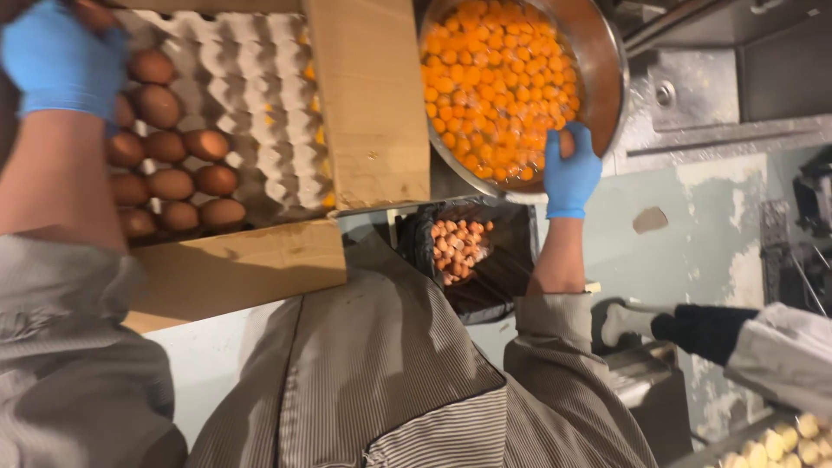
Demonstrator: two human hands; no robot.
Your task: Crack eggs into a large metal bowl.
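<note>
Egg cracking in progress, one egg held at the bowl's rim.

The right hand, in a blue glove, was closed around a brown egg at the near rim of the steel bowl, which was full of yolks. The left hand, also gloved, rested with fingers curled over the brown eggs in the grey tray inside the cardboard box; I could not tell whether it pinched one. A bag of shells sat below, between box and bowl. Judged step: breaking the egg into the bowl. The next move seemed to call for a clean crack at the rim, then dropping the shell in the bag.
</note>
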